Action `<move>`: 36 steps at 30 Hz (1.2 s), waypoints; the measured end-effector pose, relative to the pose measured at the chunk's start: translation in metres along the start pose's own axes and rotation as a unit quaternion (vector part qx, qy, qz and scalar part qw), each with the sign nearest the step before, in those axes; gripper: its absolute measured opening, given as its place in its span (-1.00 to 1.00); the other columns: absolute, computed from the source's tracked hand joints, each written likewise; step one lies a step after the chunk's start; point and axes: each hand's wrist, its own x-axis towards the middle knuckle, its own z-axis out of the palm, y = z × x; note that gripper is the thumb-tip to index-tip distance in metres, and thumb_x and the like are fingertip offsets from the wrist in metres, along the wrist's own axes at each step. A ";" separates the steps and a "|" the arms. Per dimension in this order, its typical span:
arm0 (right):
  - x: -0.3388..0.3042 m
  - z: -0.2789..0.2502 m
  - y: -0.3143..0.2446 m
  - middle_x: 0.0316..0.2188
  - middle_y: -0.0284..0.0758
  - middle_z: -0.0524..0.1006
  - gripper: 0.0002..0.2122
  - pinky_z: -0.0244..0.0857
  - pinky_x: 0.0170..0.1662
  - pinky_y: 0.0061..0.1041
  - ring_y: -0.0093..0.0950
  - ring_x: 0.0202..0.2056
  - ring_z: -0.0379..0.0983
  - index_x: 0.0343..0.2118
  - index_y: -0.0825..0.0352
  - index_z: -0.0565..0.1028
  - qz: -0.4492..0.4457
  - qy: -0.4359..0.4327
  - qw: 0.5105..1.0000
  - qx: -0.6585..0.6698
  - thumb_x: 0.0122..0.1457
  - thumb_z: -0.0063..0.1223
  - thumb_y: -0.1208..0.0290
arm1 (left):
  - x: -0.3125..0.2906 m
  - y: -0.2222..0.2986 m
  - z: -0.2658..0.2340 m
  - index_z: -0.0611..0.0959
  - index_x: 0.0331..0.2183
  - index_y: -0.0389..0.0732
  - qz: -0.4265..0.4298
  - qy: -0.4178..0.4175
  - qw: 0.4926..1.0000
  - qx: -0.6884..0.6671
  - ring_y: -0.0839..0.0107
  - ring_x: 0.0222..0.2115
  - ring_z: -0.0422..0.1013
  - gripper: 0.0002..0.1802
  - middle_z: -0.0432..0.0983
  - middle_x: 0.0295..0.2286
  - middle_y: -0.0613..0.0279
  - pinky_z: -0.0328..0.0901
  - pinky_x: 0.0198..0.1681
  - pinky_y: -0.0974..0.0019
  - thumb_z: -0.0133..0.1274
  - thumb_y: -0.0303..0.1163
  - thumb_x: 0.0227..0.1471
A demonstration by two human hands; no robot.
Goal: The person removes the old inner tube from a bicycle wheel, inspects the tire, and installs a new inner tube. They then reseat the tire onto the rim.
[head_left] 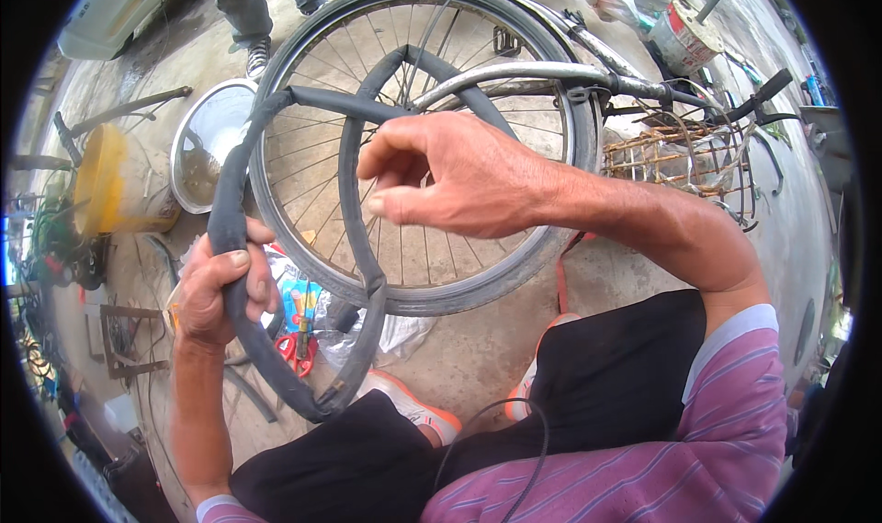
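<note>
A black bicycle inner tube (227, 192) hangs in loose loops in front of me, partly across the spokes of a bicycle wheel (450, 295). My left hand (213, 293) is closed around its left side, thumb on top. Over the wheel, my right hand (469, 178) is held with bent fingers, thumb and forefinger apart, and I see nothing between them. It hides part of the tube and spokes behind it. The bicycle frame (514, 71) runs off to the right from the wheel, toward a rusty wire basket (671, 151).
At the left stand a metal basin (186, 146) with some liquid and a yellow bucket (99, 178). Red-handled scissors (296, 353) and plastic packaging (390, 339) lie near my feet. Another person's legs (243, 8) are at the far left. A stained tub (684, 40) stands far right.
</note>
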 end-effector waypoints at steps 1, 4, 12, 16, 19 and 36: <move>0.005 -0.007 0.021 -0.11 -0.11 0.72 -0.60 0.54 0.10 -0.30 -0.35 -0.06 0.69 0.06 0.50 0.60 0.022 0.064 0.997 -0.028 0.31 0.26 0.28 | -0.004 0.011 -0.006 0.54 0.05 -0.45 0.027 -0.021 0.999 0.005 0.42 -0.71 0.40 -0.57 0.54 -0.57 0.11 0.45 -0.49 0.28 0.06 -0.40 0.20; 0.017 -0.027 0.070 -0.09 -0.08 0.71 -0.57 0.50 0.21 -0.25 -0.30 0.00 0.68 0.10 0.49 0.61 0.062 0.181 0.975 -0.109 0.33 0.24 0.24 | -0.016 0.028 -0.012 0.66 -0.08 -0.43 0.082 -0.075 0.988 0.103 0.53 -0.72 0.32 -0.54 0.50 -0.65 0.23 0.25 -0.61 0.38 0.22 -0.30 0.04; 0.078 -0.083 0.120 -0.10 -0.10 0.75 -0.60 0.52 0.11 -0.21 -0.17 -0.02 0.69 -0.03 0.33 0.74 0.195 0.160 0.913 -0.322 0.18 0.23 0.17 | -0.016 -0.012 0.089 0.83 -0.06 0.01 -0.019 -0.441 0.743 0.504 0.08 -0.36 0.58 -0.62 0.68 -0.39 0.23 0.45 -0.29 0.12 0.27 -0.27 0.04; 0.095 -0.089 0.129 -0.21 -0.15 0.77 -0.68 0.53 0.01 -0.24 -0.24 -0.11 0.72 -0.14 0.26 0.79 0.254 0.110 0.899 -0.339 0.15 0.29 0.17 | -0.014 -0.038 0.093 0.76 -0.02 0.02 -0.055 -0.500 0.689 0.522 0.00 -0.23 0.60 -0.62 0.69 -0.26 0.15 0.47 -0.19 0.02 0.23 -0.25 0.08; 0.102 -0.093 0.142 -0.23 -0.14 0.77 -0.73 0.53 0.00 -0.20 -0.19 -0.13 0.71 -0.18 0.21 0.80 0.253 0.139 0.899 -0.330 0.12 0.29 0.21 | -0.017 -0.032 0.091 0.76 -0.02 0.01 -0.049 -0.469 0.718 0.511 0.00 -0.22 0.60 -0.61 0.70 -0.25 0.17 0.48 -0.19 0.00 0.24 -0.27 0.07; 0.059 -0.147 0.144 -0.07 -0.01 0.67 -0.57 0.46 0.16 -0.04 -0.01 0.04 0.58 0.05 0.34 0.63 0.015 0.388 0.821 -0.418 0.15 0.26 0.25 | -0.017 -0.086 0.072 0.79 -0.35 -0.17 -0.008 -0.431 0.569 0.700 -0.02 -0.34 0.69 -0.81 0.72 -0.44 0.01 0.50 -0.29 -0.05 0.23 -0.40 -0.10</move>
